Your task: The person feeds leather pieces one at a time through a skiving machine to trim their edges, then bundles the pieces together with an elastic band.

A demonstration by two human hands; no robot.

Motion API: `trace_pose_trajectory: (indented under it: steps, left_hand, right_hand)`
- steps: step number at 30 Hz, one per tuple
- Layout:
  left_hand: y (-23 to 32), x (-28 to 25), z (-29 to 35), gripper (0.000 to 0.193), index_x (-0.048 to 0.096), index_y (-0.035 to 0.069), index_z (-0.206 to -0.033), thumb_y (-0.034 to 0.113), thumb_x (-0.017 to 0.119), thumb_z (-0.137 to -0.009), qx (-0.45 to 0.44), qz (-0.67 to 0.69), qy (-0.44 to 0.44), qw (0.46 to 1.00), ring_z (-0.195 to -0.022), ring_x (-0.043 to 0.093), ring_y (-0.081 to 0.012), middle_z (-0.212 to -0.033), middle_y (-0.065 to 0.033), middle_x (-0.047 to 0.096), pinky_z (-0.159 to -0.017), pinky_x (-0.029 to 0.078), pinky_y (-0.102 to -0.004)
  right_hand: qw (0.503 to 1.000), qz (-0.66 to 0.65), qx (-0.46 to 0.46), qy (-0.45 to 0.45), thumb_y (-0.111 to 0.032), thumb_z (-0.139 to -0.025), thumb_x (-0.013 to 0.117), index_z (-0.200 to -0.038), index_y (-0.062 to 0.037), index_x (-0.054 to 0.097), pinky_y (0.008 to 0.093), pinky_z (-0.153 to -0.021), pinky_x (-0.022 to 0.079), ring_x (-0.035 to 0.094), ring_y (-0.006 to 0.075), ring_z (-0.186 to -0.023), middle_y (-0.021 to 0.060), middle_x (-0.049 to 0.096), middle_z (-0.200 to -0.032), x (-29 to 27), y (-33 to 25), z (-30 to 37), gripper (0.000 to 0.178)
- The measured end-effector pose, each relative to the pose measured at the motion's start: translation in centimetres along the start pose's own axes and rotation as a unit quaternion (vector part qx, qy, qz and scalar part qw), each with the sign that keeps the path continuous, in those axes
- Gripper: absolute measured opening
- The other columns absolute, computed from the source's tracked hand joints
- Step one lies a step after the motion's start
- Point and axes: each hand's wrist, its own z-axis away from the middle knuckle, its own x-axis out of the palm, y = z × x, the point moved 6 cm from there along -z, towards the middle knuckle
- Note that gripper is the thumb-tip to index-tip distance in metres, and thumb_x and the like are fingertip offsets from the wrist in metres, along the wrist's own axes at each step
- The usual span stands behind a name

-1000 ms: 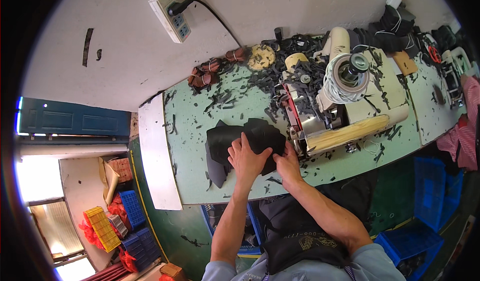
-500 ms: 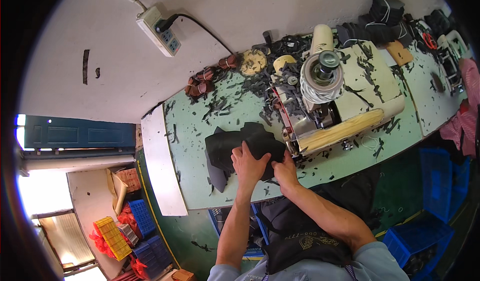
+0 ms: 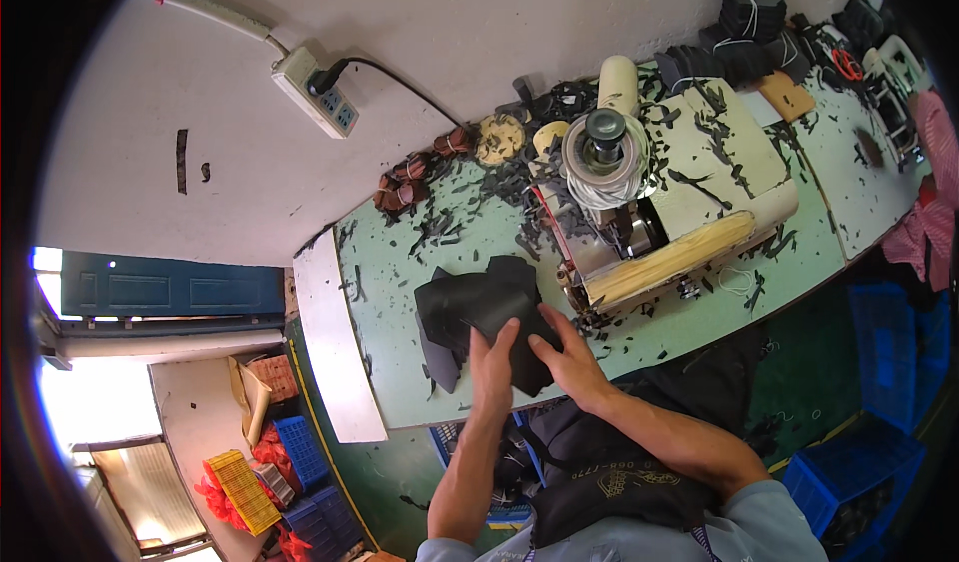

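Note:
A black, smooth-faced sheet piece (image 3: 499, 307), perhaps leather or fabric, is held between my hands over the pale green table. My left hand (image 3: 492, 362) grips its near edge, thumb on top and fingers partly hidden beneath. On the right edge, my right hand (image 3: 572, 357) pinches it between thumb and fingers. More dark grey pieces (image 3: 440, 362) lie underneath and to the left. Just right of my hands stands a cream sewing-type machine (image 3: 724, 197) with a white thread spool (image 3: 604, 167) on top; its working end is close to my right fingertips.
Dark scraps (image 3: 440, 222) litter the green table (image 3: 385, 297). Brown tied bundles (image 3: 402, 194) and a round yellow disc (image 3: 500, 139) sit along the wall. Black tied stacks (image 3: 752, 10) stand at the back right. A power strip (image 3: 315, 92) hangs on the wall; blue crates (image 3: 834, 492) are on the floor.
Both hands have drawn the black piece slightly toward me and away from the machine. The right hand has shifted from the machine's end to the piece's right edge, and the piece has turned.

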Motion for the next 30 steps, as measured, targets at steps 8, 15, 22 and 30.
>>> trace_pose_trajectory:
  steps: [8,15,22,30]
  left_hand:
    - [7.5,3.2,4.5,0.098,0.007,0.017,-0.159,0.044,0.069,-0.089,0.070,0.278,-0.257,0.923,-0.124,0.056,-0.0405,-0.135,-0.0220,0.054,-0.106,0.046,-0.0511]
    - [9.2,5.2,5.1,0.094,0.018,0.014,-0.149,0.043,0.078,-0.083,0.158,0.273,-0.281,0.906,-0.112,0.062,-0.0384,-0.122,-0.0229,0.058,-0.098,0.052,-0.0498]
    - [10.2,7.3,4.8,0.081,0.029,0.016,-0.140,0.033,0.080,-0.079,0.170,0.196,-0.271,0.927,-0.110,0.062,-0.0383,-0.119,-0.0232,0.056,-0.095,0.054,-0.0493]
    - [9.6,8.1,1.8,0.070,0.040,-0.003,-0.145,0.021,0.071,-0.087,-0.056,0.127,-0.384,0.913,-0.129,0.053,-0.0289,-0.141,-0.0197,0.050,-0.107,0.043,-0.0395]
  right_hand:
    - [0.837,-0.460,0.184,-0.231,-0.017,-0.106,0.049,-0.152,-0.0166,0.029,0.0394,-0.087,0.060,0.062,0.0203,-0.115,0.0103,0.051,-0.135,0.2,-5.7,6.3,0.051]
    - [0.775,-0.539,0.167,-0.284,-0.025,-0.107,0.045,-0.154,-0.0232,0.022,0.0473,-0.088,0.061,0.060,0.0245,-0.118,0.0088,0.049,-0.134,-1.2,-7.6,8.8,0.052]
    - [0.847,-0.453,0.185,-0.207,-0.016,-0.103,0.055,-0.148,-0.0190,0.032,0.0411,-0.089,0.058,0.061,0.0215,-0.111,0.0081,0.050,-0.131,-3.1,-8.9,9.2,0.051]
    - [0.967,-0.236,0.080,-0.046,-0.016,-0.096,0.067,-0.135,-0.0083,0.047,0.0294,-0.064,0.058,0.064,0.0140,-0.096,0.0064,0.060,-0.115,-9.4,-6.7,7.5,0.044]
